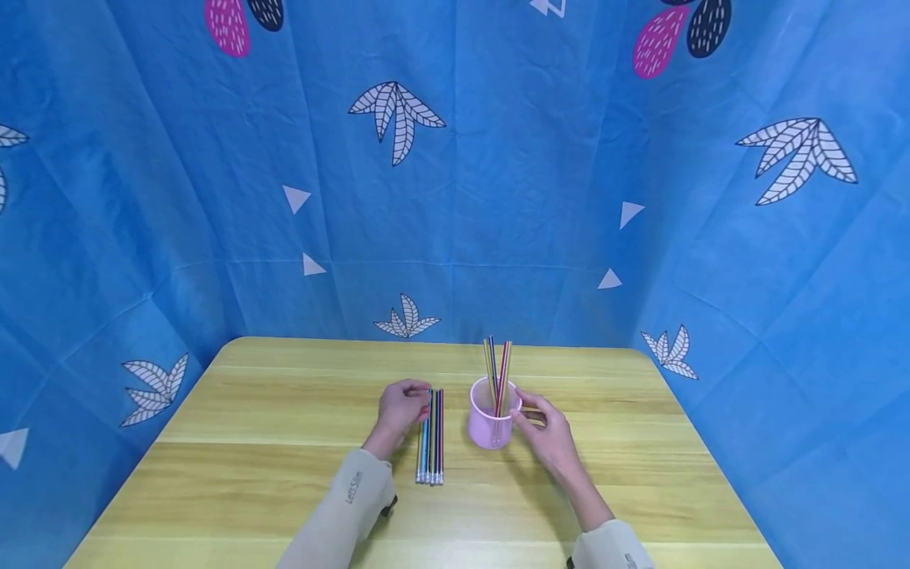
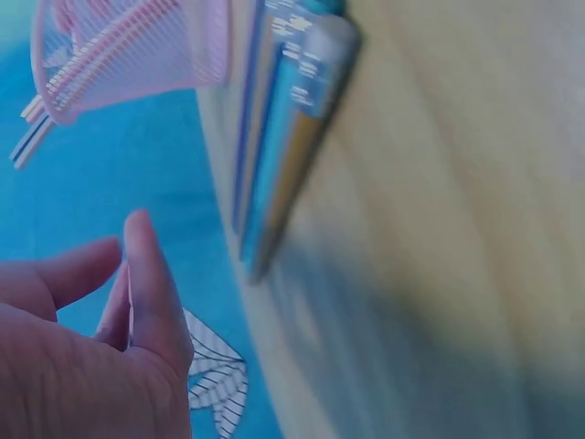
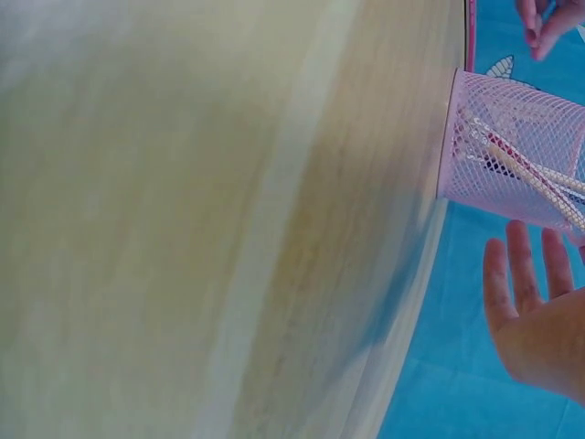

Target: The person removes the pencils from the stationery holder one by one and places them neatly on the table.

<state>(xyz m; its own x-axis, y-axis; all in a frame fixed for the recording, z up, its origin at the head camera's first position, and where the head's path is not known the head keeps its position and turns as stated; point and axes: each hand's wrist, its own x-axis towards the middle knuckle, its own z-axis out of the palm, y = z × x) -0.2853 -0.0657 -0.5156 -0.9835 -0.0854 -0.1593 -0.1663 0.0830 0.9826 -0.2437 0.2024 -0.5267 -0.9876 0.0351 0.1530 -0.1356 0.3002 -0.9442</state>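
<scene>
A person's two bare hands work at a wooden worktop [image 1: 270, 450]. The left hand [image 1: 400, 412] is at the far ends of a row of loose pencils [image 1: 431, 446], which lie side by side on the worktop. In the left wrist view its fingers [image 2: 157, 293] are fairly straight, the tips close together with nothing visible between them; whether they touch the pencils I cannot tell.

To the right of the row stands an upright pink mesh cup [image 1: 486, 431], with several more pencils leaning inside it, yellow, dark blue and red among them. The right hand [image 1: 550, 438] is at the cup's right side, its fingers apart and extended, thumb and forefinger at the rim; firm contact is hard to judge.

The left sleeve [image 1: 344, 506] reads "Let's Slim". Lettering on the right sleeve [image 1: 613, 547] is cut off by the frame. White print on the loose pencils' metal ends is too blurred to read.
</scene>
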